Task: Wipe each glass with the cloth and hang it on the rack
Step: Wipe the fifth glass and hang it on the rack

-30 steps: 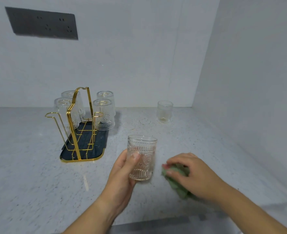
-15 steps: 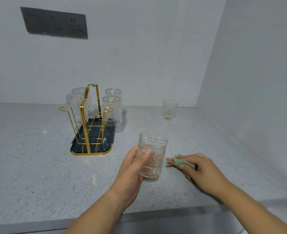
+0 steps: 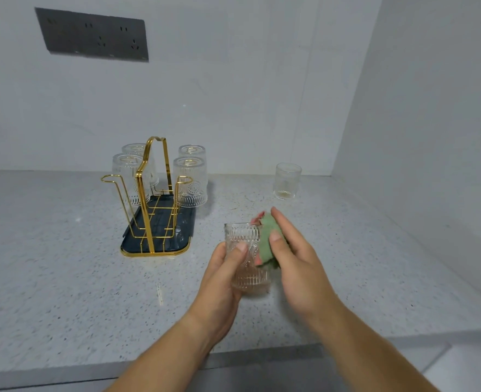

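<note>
My left hand (image 3: 222, 275) grips a clear embossed glass (image 3: 243, 258) upright, just above the counter. My right hand (image 3: 298, 261) holds a green cloth (image 3: 267, 241) with a pink edge, thumb over it, and presses it against the glass's right side. A gold wire rack (image 3: 151, 193) on a dark blue tray stands to the left. Several glasses hang upside down on its back pegs; its two front pegs are bare. Another glass (image 3: 286, 181) stands upright near the back wall.
The speckled grey counter (image 3: 64, 278) meets a white back wall and a white side wall on the right. A dark socket panel (image 3: 92, 35) sits high on the back wall. The counter's front edge runs below my forearms.
My right hand has lifted the cloth off the counter and brought it against the glass. The left hand kept its grip on the glass, and the view tilted slightly.
</note>
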Motion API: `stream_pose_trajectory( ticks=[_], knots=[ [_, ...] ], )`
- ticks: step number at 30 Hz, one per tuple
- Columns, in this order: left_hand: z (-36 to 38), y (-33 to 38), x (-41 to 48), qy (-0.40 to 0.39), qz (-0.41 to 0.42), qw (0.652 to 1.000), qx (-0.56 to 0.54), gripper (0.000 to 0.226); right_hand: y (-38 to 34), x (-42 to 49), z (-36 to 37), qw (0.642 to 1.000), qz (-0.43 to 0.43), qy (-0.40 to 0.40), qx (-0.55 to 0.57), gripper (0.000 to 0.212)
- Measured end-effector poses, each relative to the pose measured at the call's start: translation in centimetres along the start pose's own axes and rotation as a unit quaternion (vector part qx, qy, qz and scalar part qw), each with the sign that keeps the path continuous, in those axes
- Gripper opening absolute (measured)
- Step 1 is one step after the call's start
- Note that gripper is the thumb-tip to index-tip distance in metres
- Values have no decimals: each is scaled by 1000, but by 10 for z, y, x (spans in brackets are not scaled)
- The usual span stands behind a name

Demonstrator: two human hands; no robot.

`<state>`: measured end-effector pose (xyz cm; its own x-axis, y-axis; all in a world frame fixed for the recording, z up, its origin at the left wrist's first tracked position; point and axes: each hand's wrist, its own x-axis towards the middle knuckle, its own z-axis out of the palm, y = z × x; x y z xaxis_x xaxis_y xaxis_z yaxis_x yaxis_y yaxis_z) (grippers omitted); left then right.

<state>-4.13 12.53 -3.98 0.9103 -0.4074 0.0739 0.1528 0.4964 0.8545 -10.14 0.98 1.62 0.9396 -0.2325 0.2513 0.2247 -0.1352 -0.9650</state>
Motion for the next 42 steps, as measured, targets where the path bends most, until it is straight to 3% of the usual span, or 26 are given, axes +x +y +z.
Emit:
stream_pose_trajectory(
  ticks=[5, 12, 18, 22, 25, 29, 34, 38, 42],
  knots=[
    [-1, 3, 0, 7, -4, 1000, -16, 57, 20, -21, 10, 985, -67, -65, -144, 59],
    [-2, 3, -1, 9, -13, 1000, -4, 70, 34, -44, 11, 966, -95, -82, -225, 68],
    [3, 5, -4, -19, 1, 999, 37, 63, 13, -7, 14, 983, -92, -32, -155, 55],
    [0, 5, -4, -10, -13, 1000, -7, 55, 11, 0, 20, 987, -94, -34, -126, 48],
    [0, 8, -4, 11, -33, 998, -60, 62, 34, -28, 18, 965, -120, -80, -219, 57],
    [2, 9, -8, 0, -43, 997, -63, 54, 46, -47, 7, 937, -151, -99, -301, 68],
    [8, 13, -6, 25, -30, 998, -47, 95, 26, -37, 2, 944, -133, -108, -282, 66],
    [13, 19, -12, -1, -7, 999, -38, 82, 13, -21, 3, 957, -124, -89, -248, 62],
    [22, 32, -20, -19, -12, 999, -41, 67, -2, -14, 0, 985, -104, -49, -131, 65]
  ],
)
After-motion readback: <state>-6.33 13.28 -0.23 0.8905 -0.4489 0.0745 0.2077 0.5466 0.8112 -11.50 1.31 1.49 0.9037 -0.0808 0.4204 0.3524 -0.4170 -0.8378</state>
